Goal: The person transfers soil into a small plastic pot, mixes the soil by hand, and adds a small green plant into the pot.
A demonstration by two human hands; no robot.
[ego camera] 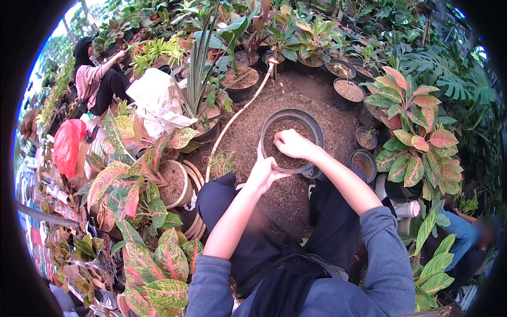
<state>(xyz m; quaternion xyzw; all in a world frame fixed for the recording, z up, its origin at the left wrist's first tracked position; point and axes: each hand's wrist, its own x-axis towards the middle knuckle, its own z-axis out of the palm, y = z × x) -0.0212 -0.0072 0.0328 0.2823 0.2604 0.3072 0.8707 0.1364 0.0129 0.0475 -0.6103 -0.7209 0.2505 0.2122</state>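
A round black plastic plant pot point(297, 112) with brown soil or potting mix point(291, 160) inside is held between my knees. My left hand point(264, 173) grips its lower left side, with the thumb near the wall and some fingers hidden beneath the pot. My right hand point(292, 143) is inside the rim, its fingers curled at the surface of the mix; whether they pinch anything is hidden. Part of a smaller dark container point(313, 172) shows by the pot's lower right edge.
A pale hose point(233, 115) curves along the ground at the left. Potted plants surround me, with a white pot point(184, 186) at left and small black pots point(363, 160) at right. One person point(99, 75) sits upper left, another point(463, 237) lower right.
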